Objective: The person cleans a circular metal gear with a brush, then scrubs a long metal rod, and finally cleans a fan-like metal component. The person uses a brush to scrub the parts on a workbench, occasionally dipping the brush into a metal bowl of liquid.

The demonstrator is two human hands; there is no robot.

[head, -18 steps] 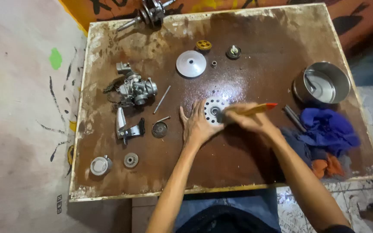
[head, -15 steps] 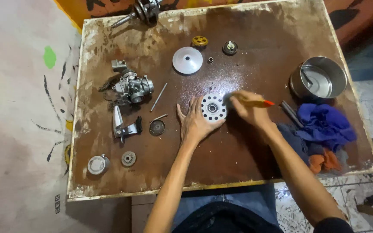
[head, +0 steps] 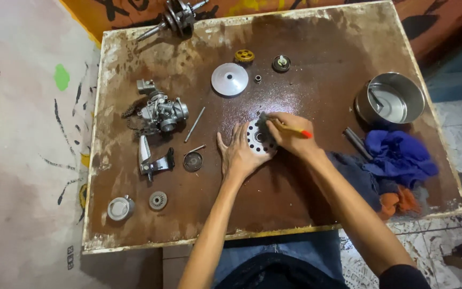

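A round silver disc with holes (head: 256, 140) lies flat on the wet brown table (head: 306, 187). My left hand (head: 239, 152) rests flat beside it, fingers spread, pressing its left edge. My right hand (head: 290, 134) grips a brush with a wooden handle and red tip (head: 294, 129); its bristles touch the top of the disc.
A steel pot (head: 391, 99) stands at the right, with blue and orange rags (head: 397, 160) below it. A carburettor (head: 161, 112), a bracket (head: 153, 160), a thin rod (head: 194, 124), small gears, a conical silver plate (head: 229, 80) and a crankshaft (head: 175, 18) lie left and back.
My right hand has swept the brush leftward across the disc, from its right edge to its top. My left hand has stayed on the disc.
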